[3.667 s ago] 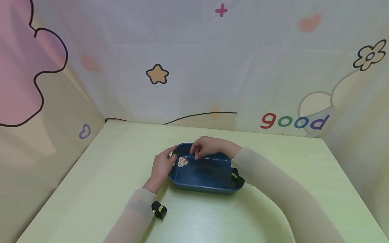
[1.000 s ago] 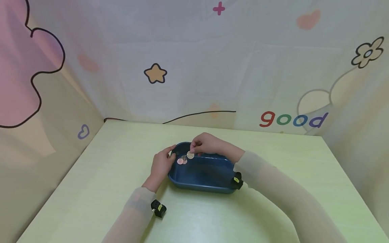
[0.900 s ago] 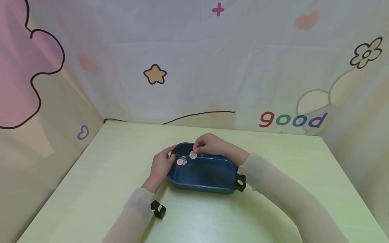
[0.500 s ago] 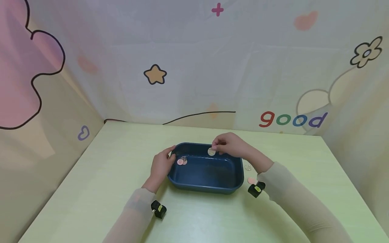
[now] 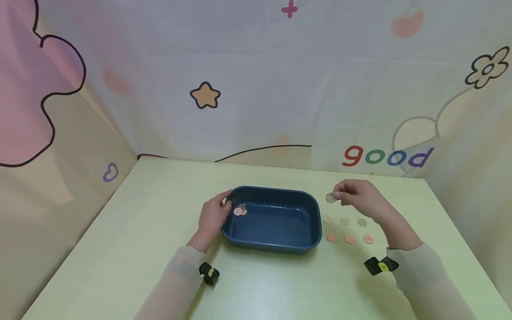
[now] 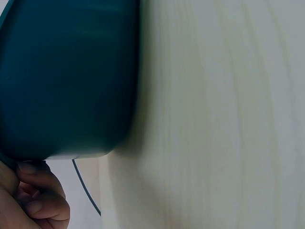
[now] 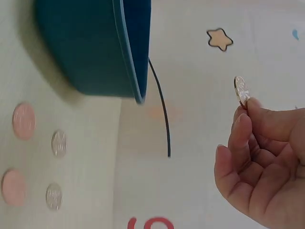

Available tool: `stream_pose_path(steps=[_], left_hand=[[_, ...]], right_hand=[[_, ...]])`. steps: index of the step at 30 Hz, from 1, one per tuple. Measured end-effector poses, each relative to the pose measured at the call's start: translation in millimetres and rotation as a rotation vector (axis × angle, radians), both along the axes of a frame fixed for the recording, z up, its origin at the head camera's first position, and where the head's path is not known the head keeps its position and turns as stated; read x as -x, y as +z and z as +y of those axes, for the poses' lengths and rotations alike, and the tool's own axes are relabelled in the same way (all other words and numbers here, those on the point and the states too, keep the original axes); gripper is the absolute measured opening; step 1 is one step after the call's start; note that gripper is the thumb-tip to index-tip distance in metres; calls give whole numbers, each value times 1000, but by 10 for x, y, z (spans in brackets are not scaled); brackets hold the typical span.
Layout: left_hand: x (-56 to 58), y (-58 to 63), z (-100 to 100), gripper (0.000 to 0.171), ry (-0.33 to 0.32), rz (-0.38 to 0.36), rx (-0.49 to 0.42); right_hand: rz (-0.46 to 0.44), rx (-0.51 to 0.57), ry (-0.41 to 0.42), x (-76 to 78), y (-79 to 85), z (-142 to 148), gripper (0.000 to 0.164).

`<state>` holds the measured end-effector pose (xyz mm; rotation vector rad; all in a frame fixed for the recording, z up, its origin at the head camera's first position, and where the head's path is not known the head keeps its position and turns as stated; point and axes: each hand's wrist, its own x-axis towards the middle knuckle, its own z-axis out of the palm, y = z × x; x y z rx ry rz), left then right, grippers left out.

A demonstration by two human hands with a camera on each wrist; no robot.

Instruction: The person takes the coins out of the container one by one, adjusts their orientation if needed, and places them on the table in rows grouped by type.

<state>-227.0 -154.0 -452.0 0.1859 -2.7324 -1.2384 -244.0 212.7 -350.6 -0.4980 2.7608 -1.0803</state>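
Between thumb and forefinger, my right hand (image 5: 360, 196) pinches a pale metallic coin (image 5: 330, 198), to the right of the blue tray (image 5: 276, 249). The right wrist view shows that coin (image 7: 241, 90) edge-tilted at the fingertips. My left hand (image 5: 214, 219) grips the tray's left end, thumb over the rim; in the left wrist view its curled fingers (image 6: 45, 195) show beside the tray wall (image 6: 71, 86). A few overlapping coins (image 5: 238, 211) lie inside at the tray's left end. On the table lie a row of silvery coins (image 5: 345, 221) and, nearer me, a row of copper-coloured coins (image 5: 350, 239).
The pale wooden table (image 5: 256, 284) carries the tray near its middle. A printed cloth backdrop (image 5: 260, 111) rises along the table's back and sides. Each sleeve has a small black camera at the wrist, the right one (image 5: 381, 266) close to the copper-coloured coins.
My right hand has picked a coin from the tray's left end and carried it right, past the tray's right rim. The coin rows are uncovered. My left hand stays on the tray.
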Motion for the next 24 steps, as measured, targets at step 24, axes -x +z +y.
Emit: stream_pose_path(steps=[24], left_hand=[[-20, 6, -29, 42, 10, -5, -1]], right_hand=[[-43, -144, -205, -39, -429, 1037, 25]])
